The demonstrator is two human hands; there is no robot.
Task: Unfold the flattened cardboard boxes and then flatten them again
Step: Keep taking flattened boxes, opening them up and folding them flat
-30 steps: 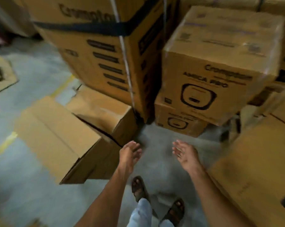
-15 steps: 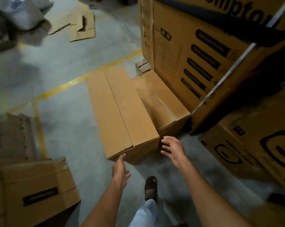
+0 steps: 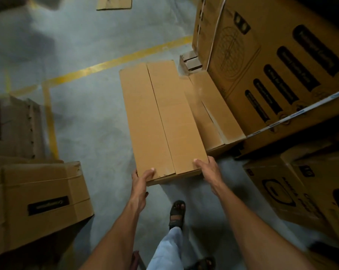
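A long plain brown cardboard box (image 3: pixel 160 117) lies on the grey floor ahead of me, its two top flaps meeting along a lengthwise seam. My left hand (image 3: pixel 140 177) grips its near left corner, thumb on top and fingers under the edge. My right hand (image 3: pixel 206 164) grips the near right corner the same way. A second brown box (image 3: pixel 213 114) lies right beside it, against the big stacked cartons.
Large printed cartons (image 3: pixel 272 61) are stacked on the right, with another printed carton (image 3: pixel 301 188) at lower right. A closed carton (image 3: pixel 40 199) stands at lower left. Yellow floor lines (image 3: pixel 110 64) cross the concrete. Flat cardboard (image 3: pixel 114 2) lies far back. My sandalled foot (image 3: pixel 177 212) is below the box.
My view swung left and down toward the long box. Both hands, free a second ago, reached forward and took hold of its near corners.
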